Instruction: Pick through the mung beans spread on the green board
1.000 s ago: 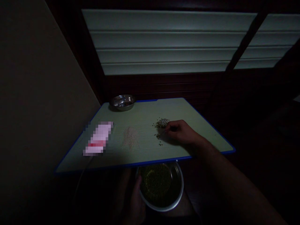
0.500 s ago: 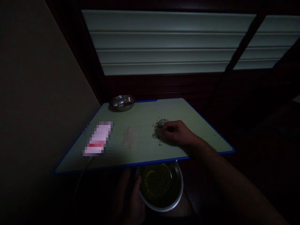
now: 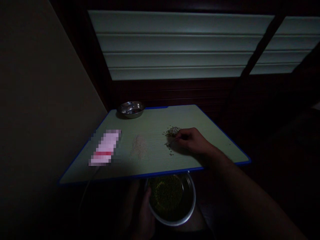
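My left hand is closed on the left rim of a steel bowl, held below the table's front edge. Small green beans, which look like mung beans, lie inside it. Over the table my right hand is in a pinch, fingertips down beside a small pile of mixed dark and pale grains. What the fingertips hold, if anything, is too small and dark to make out. A few loose beans lie just in front of that hand. Left of it is a pile of pale, rice-like grains.
The pale green tabletop has a blue edge. A shallow steel bowl stands at its back left corner, with something dark inside. A blurred-out phone-like thing with a cable lies at the left. Behind is a slatted panel.
My right hand has shifted slightly to the right, still pinched. Dark beans now show where a small pale glint was by its fingertips. My left hand and the bowl have hardly moved.
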`<state>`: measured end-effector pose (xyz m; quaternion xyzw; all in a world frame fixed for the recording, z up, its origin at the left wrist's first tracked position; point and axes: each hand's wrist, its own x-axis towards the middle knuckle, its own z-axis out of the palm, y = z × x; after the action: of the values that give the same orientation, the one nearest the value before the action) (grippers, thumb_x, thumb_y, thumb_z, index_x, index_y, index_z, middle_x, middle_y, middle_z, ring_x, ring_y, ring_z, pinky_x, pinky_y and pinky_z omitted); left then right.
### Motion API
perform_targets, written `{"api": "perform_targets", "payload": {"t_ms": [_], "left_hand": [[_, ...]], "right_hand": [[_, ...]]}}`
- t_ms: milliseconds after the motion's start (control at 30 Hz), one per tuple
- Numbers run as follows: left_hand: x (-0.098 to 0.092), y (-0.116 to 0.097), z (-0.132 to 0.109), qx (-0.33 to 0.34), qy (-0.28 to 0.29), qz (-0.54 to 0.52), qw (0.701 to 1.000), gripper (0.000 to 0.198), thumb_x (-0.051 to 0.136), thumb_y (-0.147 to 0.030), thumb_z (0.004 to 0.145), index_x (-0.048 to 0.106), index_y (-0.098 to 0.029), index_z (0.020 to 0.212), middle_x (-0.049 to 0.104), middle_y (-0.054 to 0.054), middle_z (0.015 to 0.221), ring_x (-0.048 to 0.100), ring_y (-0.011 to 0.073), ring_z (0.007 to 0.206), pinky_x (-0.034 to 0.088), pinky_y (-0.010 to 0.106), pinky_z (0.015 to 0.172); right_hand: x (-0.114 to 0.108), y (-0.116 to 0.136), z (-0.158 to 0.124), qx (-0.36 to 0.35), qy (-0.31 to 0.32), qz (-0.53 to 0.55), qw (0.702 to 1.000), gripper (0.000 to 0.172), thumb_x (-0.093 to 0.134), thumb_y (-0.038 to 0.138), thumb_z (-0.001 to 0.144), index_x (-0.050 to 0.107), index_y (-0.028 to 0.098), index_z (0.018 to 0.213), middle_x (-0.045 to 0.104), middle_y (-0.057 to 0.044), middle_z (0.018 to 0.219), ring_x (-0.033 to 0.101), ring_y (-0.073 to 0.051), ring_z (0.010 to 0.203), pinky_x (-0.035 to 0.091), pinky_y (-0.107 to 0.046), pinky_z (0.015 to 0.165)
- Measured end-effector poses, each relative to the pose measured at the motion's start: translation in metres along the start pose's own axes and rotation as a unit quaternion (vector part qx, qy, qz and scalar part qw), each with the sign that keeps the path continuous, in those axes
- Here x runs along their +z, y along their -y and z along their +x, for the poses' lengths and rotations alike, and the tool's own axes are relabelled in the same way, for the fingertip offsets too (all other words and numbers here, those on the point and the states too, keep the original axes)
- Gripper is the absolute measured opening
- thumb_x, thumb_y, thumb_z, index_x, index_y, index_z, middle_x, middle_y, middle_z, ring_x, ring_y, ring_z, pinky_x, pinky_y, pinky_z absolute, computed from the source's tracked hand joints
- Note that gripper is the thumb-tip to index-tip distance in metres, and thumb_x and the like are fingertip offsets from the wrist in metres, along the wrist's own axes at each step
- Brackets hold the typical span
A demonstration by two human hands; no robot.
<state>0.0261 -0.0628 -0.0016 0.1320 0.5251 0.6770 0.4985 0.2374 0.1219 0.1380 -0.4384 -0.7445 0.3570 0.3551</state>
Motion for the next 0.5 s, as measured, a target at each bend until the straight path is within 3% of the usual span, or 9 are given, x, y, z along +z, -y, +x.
{"api": "perform_targets", "payload": {"t_ms": [200, 500], "left_hand": [[-0.0003, 0.0065, 0.0047, -0.031, 0.012, -0.025, 0.999, 0.066, 0.081, -0.041, 0.086, 0.065, -0.039, 0.15, 0.063, 0.002, 0.163, 0.047, 0.0365, 0.16, 0.036, 0.056, 0.134], [0.0023, -0.0001, 0.0011, -0.019, 0.017, -0.009, 1.0, 0.069, 0.082, -0.042, 0.085, 0.063, -0.042, 0.151, 0.064, 0.0, 0.163, 0.049, 0.0359, 0.158, 0.037, 0.053, 0.134]], "right_hand": [[0.0008, 0.0001, -0.0009, -0.006, 0.005, 0.011, 1.0, 0.006, 0.07, 0.022, 0.076, 0.071, 0.019, 0.071, 0.066, -0.001, 0.07, 0.056, -0.016, 0.07, 0.047, -0.034, 0.07], [0.0023, 0.0033, -0.0025, 0.011, 0.054, 0.048, 0.997, 0.006, 0.076, 0.023, 0.075, 0.073, 0.018, 0.073, 0.068, -0.001, 0.071, 0.058, -0.015, 0.068, 0.049, -0.034, 0.071]]}}
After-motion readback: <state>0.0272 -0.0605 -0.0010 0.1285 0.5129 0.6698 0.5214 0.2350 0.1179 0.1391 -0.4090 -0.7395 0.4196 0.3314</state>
